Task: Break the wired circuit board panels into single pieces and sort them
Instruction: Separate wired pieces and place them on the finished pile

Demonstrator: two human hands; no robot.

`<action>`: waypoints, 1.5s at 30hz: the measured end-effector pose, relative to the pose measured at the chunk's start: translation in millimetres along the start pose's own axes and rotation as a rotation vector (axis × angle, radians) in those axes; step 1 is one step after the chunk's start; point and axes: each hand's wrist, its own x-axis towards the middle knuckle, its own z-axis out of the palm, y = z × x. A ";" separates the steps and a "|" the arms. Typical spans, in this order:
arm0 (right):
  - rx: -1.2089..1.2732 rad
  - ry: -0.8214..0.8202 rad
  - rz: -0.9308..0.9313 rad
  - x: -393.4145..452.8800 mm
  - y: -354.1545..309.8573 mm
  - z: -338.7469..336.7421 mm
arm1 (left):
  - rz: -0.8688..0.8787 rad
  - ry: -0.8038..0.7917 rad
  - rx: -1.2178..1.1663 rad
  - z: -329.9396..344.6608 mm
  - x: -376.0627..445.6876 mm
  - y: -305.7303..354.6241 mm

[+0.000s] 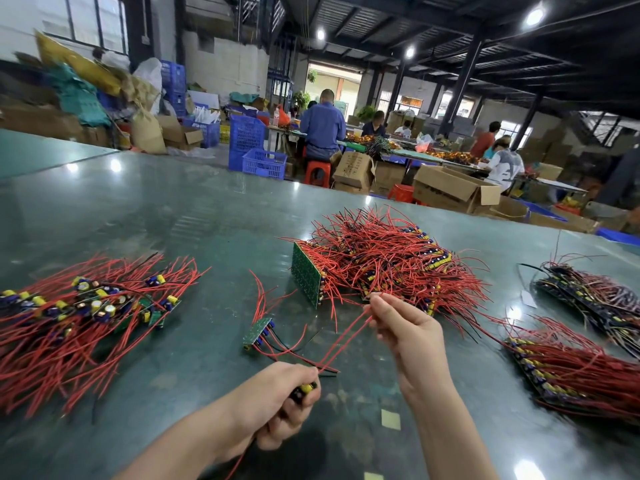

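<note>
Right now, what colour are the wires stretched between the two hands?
Red wires, clearest in the head view.

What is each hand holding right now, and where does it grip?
The left hand is closed around a small circuit board piece, mostly hidden in the fist. The right hand pinches that piece's red wires near their far ends.

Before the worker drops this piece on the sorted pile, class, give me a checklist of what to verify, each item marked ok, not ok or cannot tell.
1. Left hand grips a single board piece: ok, a yellow-capped part shows in the fist.
2. Piece fully snapped from its panel: cannot tell, the fist hides the board.
3. Right hand has the red wires pulled straight: ok, pinched and stretched between the hands.
4. Wires free of the big unsorted heap: cannot tell, fingertips sit against it.
5. Sorted pile on the left in reach: ok.
6. Small strip on the table out of the way: not ok, its wires run toward the left hand.
</note>
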 end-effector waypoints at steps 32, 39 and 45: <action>-0.347 -0.429 0.299 -21.4 27.2 37.1 | 0.513 0.445 -0.410 -18.4 13.4 -5.8; -0.405 -0.515 0.147 -36.2 29.3 47.9 | 0.506 0.267 -0.563 -12.4 12.2 -7.1; -0.380 -0.499 0.107 -40.2 29.4 51.7 | 0.512 0.310 -0.559 -4.4 10.6 -3.8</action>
